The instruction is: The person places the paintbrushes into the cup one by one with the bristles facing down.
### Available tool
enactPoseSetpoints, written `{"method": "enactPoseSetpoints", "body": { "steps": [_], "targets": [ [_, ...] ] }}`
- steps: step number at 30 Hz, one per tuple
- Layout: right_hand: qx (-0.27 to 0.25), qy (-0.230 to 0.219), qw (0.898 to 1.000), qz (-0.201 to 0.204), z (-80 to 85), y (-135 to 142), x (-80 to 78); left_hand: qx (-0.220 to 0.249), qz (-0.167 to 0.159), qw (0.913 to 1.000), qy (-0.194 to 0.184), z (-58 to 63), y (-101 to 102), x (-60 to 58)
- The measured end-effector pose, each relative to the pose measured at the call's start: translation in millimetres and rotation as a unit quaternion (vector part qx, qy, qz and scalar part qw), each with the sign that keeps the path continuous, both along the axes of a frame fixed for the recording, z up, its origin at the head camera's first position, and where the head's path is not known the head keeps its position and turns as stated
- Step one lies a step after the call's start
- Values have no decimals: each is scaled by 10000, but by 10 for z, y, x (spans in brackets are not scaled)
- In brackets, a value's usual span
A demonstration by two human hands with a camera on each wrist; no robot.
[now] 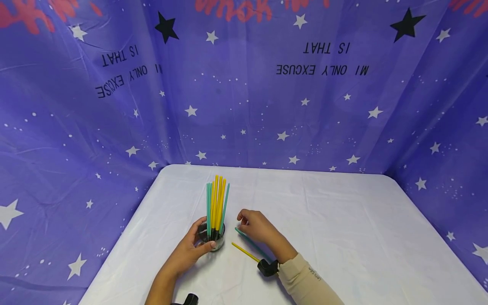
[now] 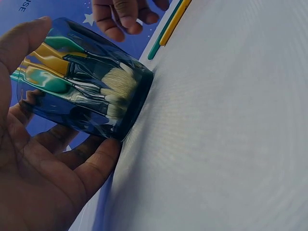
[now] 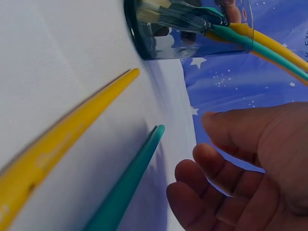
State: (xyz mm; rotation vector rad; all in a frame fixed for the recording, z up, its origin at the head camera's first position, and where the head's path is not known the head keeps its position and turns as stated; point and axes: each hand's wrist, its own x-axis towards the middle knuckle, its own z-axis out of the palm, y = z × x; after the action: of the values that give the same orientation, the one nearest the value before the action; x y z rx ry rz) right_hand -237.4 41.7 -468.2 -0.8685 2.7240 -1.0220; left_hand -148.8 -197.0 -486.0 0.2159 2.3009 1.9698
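Observation:
My left hand (image 1: 188, 250) grips a clear glass tumbler (image 2: 142, 84) round its side, the thumb near the rim. Standing in it are several paintbrushes (image 1: 219, 203) with yellow and teal handles, bristles down. Pale bristles (image 2: 118, 86) show through the glass in the left wrist view. Just right of the tumbler, my right hand (image 1: 260, 227) hovers with loosely bent fingers and nothing between them. Under its wrist lie a teal brush (image 3: 134, 178) and a yellow brush (image 3: 79, 120), handle tips pointing toward the tumbler; their other ends are hidden in the head view.
A white-covered table (image 1: 343, 228) extends to the right and behind the tumbler. Purple star-printed curtains (image 1: 248, 118) stand along its back and sides. Black wrist cameras (image 1: 268, 267) sit on both wrists, the right one over the lying brushes in the head view.

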Motion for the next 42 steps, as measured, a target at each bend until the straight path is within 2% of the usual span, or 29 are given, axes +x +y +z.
{"method": "enactPoseSetpoints", "body": {
  "steps": [11,18,22,33,42],
  "targets": [
    [557,-67,9984,-5,-44,72,34,-150,48,9999,-39,-28,-18,-11],
    [1010,47,9949,57,-56,57,56,-218,-28,9996,185,-31,-21,-4],
    [1185,76,9929,42,-46,32,65,-204,-27,9997,135,-31,-19,-6],
    [1213,114,9921,299,-72,-21,84,-69,15,10000,51,-33,-14,-9],
    [1285,66,9913,265,-93,-35,77,-194,114,9997,0,-47,-8,-18]
  ]
}}
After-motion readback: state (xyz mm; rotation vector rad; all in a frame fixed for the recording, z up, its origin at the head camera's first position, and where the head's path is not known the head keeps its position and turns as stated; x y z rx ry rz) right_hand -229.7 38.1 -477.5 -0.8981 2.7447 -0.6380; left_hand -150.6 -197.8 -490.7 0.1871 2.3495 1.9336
